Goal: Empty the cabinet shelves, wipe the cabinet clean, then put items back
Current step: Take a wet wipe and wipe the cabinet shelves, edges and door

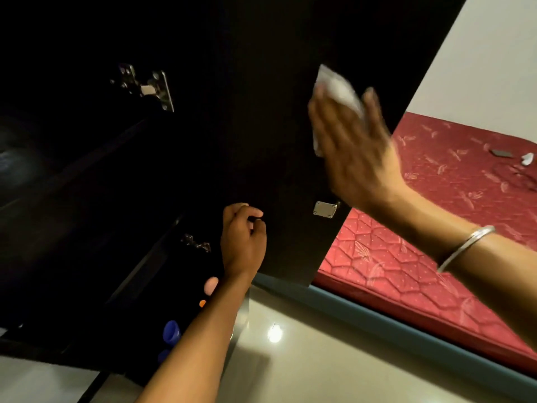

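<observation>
The dark cabinet door [261, 126] stands open, its inner face towards me. My right hand [357, 158] presses a white cloth [340, 88] flat against the upper part of that face, fingers straight and spread. My left hand [242, 239] is raised in front of the door's lower part, fingers curled, with nothing visible in it. The cabinet interior [72, 184] on the left is too dark to show its shelves clearly.
Metal hinges [148, 85] [196, 242] sit along the door's hinge side, and a small metal plate [325, 209] near its free edge. Blue [171, 330] and pink [210, 285] objects show low in the cabinet. A red mattress [436, 228] with small items [501, 153] lies right; glossy floor [319, 359] lies below.
</observation>
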`<state>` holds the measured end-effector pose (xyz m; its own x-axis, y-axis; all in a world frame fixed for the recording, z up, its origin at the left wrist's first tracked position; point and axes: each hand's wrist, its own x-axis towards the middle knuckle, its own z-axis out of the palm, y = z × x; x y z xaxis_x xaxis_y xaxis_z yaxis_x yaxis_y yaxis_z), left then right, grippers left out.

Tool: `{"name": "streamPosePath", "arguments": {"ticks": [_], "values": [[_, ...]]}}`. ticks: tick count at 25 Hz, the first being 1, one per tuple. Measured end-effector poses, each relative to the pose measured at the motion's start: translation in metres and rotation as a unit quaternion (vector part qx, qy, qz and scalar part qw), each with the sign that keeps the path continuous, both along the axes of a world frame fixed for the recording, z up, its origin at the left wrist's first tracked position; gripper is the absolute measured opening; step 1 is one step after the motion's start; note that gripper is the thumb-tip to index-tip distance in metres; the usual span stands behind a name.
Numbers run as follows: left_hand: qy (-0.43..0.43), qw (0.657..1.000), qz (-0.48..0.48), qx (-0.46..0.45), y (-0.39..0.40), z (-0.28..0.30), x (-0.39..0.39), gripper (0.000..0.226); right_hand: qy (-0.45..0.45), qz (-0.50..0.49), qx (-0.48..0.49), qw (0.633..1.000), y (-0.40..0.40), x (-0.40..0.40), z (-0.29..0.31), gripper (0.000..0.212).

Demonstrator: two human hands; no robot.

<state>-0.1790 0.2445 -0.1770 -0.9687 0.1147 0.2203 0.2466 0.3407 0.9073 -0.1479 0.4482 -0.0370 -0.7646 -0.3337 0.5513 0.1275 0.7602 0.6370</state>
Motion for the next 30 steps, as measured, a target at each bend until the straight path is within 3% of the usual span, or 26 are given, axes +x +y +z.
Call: {"name": "streamPosePath", "arguments": {"ticks": [3,5,7,9,12,17,21,23,26,28,30], "values": [[0.0,1.0,0.009,-0.022,0.005,0.005,-0.001,0.015,-0.115,0.087,0.099,0.985,0.002,0.017,-0.085,0.053],[0.008,0.999,0.007,-0.036,0.007,0.007,0.001,0.014,-0.184,0.09,0.159,0.966,0.012,0.025,-0.09,0.055],[0.014,0.999,0.003,-0.043,0.01,0.012,0.002,0.013,-0.137,0.09,0.092,0.982,0.018,0.027,-0.054,0.054],[0.008,0.999,0.001,-0.035,0.014,0.02,0.002,0.013,-0.028,0.073,-0.019,0.997,0.02,0.024,-0.007,0.056],[0.005,1.0,-0.01,-0.015,0.022,0.024,0.005,0.015,0.077,0.014,-0.133,0.988,0.013,0.02,0.012,0.065],[0.017,0.999,-0.015,-0.041,0.019,0.024,0.01,0.013,-0.086,0.051,-0.041,0.994,0.028,0.034,-0.048,0.075],[0.03,0.999,-0.025,-0.031,0.018,0.034,0.004,0.012,0.119,0.027,-0.11,0.986,0.016,0.015,0.051,0.072],[0.032,0.999,-0.025,-0.026,0.022,0.041,0.004,0.012,0.149,-0.016,-0.145,0.978,0.009,0.009,0.076,0.076],[0.037,0.999,-0.01,-0.006,0.028,0.046,0.0,0.016,0.017,0.011,-0.11,0.994,-0.011,0.003,0.027,0.082],[0.046,0.999,0.016,-0.001,0.029,0.043,-0.005,0.018,-0.096,0.019,-0.034,0.995,-0.024,-0.004,-0.038,0.088],[-0.004,0.997,0.059,0.042,0.026,0.035,-0.01,0.021,-0.163,0.003,0.07,0.984,-0.033,-0.006,-0.103,0.085]]}}
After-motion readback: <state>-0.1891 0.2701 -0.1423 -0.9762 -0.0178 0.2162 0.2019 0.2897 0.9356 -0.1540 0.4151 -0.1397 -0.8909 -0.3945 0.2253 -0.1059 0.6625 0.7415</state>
